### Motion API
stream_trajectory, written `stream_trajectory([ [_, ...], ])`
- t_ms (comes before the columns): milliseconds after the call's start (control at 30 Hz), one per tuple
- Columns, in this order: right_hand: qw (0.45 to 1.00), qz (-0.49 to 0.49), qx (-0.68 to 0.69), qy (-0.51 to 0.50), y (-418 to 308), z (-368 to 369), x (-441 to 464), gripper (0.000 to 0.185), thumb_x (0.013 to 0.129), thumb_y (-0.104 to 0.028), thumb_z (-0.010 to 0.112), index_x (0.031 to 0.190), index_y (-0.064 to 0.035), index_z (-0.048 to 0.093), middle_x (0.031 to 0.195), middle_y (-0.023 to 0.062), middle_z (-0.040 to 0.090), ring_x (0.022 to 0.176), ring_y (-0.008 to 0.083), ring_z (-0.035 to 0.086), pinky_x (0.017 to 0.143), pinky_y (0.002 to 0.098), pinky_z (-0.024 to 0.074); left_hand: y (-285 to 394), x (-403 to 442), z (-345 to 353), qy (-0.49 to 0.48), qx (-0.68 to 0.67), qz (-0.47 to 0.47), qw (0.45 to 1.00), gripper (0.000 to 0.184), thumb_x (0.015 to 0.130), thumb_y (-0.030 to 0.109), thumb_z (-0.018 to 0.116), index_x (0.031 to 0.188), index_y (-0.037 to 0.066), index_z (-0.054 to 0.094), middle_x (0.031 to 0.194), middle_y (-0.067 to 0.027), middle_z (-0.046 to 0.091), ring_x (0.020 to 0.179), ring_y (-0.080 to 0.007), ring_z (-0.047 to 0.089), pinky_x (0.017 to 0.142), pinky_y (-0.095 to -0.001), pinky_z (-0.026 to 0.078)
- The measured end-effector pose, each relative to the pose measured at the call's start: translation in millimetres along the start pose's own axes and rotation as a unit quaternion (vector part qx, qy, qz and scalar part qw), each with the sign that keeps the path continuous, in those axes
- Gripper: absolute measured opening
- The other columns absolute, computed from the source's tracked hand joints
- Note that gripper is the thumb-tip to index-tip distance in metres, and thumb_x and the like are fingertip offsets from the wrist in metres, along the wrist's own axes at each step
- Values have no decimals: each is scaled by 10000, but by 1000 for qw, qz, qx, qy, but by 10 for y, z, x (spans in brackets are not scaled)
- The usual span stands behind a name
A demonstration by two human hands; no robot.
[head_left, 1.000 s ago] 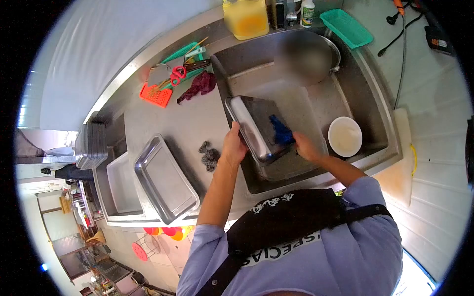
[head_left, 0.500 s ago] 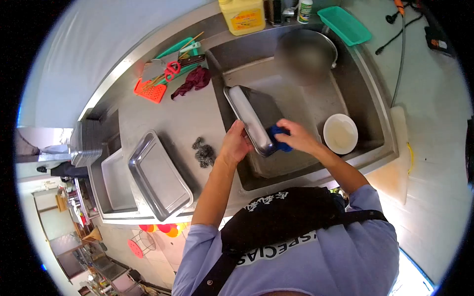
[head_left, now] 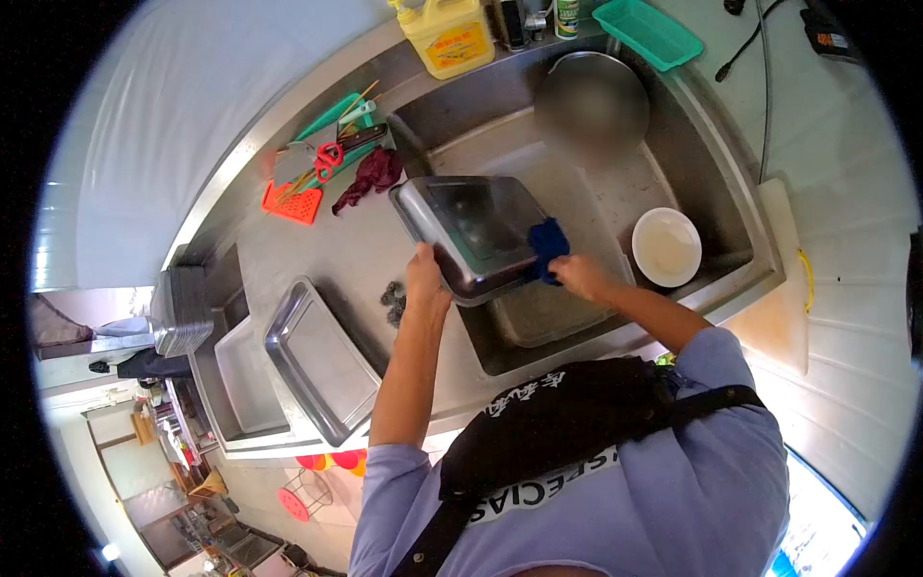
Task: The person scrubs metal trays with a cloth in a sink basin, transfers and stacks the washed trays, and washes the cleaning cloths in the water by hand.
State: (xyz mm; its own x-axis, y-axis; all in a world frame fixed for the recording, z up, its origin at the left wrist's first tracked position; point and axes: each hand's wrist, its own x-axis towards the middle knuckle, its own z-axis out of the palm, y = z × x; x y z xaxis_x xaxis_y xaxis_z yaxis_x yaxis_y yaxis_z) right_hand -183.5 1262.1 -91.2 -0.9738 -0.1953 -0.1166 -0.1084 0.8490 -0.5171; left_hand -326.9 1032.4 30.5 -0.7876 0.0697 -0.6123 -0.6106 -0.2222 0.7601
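A metal tray is tilted over the left edge of the large sink, its underside facing up. My left hand grips its near left rim, with the fingers partly hidden beneath. In my right hand is a blue cloth, pressed against the tray's right side. A dark scouring pad lies on the counter just left of my left hand. Further left, a second metal tray rests with its hollow side up.
The sink holds a white bowl and a round pot, blurred inside. Red scissors, a maroon cloth and an orange grater lie at the back left. Behind stand a yellow jug and green tray.
The held tray has shifted left and turned so more of its underside shows. My right hand has moved the blue cloth along its side. The view has also shifted.
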Motion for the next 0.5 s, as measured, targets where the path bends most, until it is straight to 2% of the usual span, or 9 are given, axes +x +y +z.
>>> stream_trajectory([
  [100,986,153,39,-49,497,250,36,189,799,-116,549,954,-67,646,936,208,640,852,337,643,744,443,516,-22,42,-169,22,17,17,999,316,947,242,401,966,-45,532,872,-66,552,784,-179,554,711,-345,488],
  [167,977,200,-33,-68,740,571,30,204,800,-143,551,956,-50,644,881,214,640,812,354,643,713,460,507,-66,57,-297,36,41,37,998,317,941,246,410,961,-44,534,872,-60,546,772,-174,548,717,-340,485],
  [200,969,222,-70,-77,821,649,27,214,800,-157,553,956,-42,643,853,218,640,792,363,643,698,468,502,5,-68,-266,30,39,11,999,308,927,243,424,938,-42,539,875,-55,549,777,-170,543,727,-333,477],
  [300,918,344,196,-27,846,614,120,213,811,-184,561,942,-32,632,820,208,640,715,352,632,639,457,485,37,-303,-196,51,41,43,997,313,924,236,417,946,-50,541,879,-66,557,804,-178,549,740,-331,475],
  [333,904,338,263,-12,784,532,153,218,809,-194,575,940,-26,626,826,197,641,716,333,628,639,444,481,32,-347,-187,48,40,40,997,343,937,258,408,968,-57,539,894,-81,565,851,-190,560,759,-331,479],
  [400,861,329,387,15,426,91,168,236,805,-212,604,935,-15,614,837,175,643,718,295,619,639,417,474,-63,-272,-310,13,48,51,997,362,944,271,400,979,-62,537,902,-85,567,846,-190,565,760,-335,482],
  [467,911,178,359,100,67,-95,184,245,809,-209,629,948,-10,600,858,142,639,749,239,604,652,384,465,-151,-291,-268,-5,42,47,998,370,949,280,395,977,-61,538,897,-82,568,823,-184,563,751,-336,482],
  [500,916,148,359,100,-327,-450,171,261,810,-199,639,989,-14,594,893,138,640,801,233,608,697,370,469,-128,-342,-180,-4,35,42,999,369,951,282,395,970,-56,541,888,-77,568,803,-179,560,740,-335,480],
])
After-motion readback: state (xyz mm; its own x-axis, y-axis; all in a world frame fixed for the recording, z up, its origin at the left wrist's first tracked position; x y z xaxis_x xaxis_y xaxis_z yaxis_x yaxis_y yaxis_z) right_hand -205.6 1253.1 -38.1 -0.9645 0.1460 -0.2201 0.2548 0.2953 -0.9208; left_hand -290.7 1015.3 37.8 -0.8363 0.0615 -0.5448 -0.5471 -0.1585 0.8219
